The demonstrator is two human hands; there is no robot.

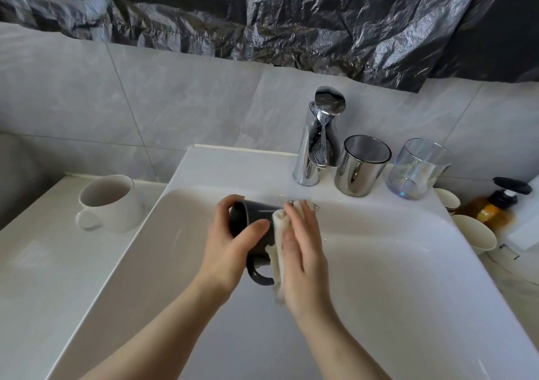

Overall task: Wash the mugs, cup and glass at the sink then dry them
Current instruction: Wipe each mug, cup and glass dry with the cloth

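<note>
- Judging by its hard glazed body, the dark mug is probably slippery when wet and breakable, so the barrel seems a surer hold than the handle.
- It lies tipped sideways over the sink.
- The left hand curls round the barrel near the rim.
- The right hand, fingers straight, presses a cloth against its base end.

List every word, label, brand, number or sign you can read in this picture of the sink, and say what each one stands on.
None: no text in this picture can be read.
On the pump bottle: any label on the amber front is too blurred to read.
On the dark mug, white mug, steel cup, glass and tap: no print shows.
</note>
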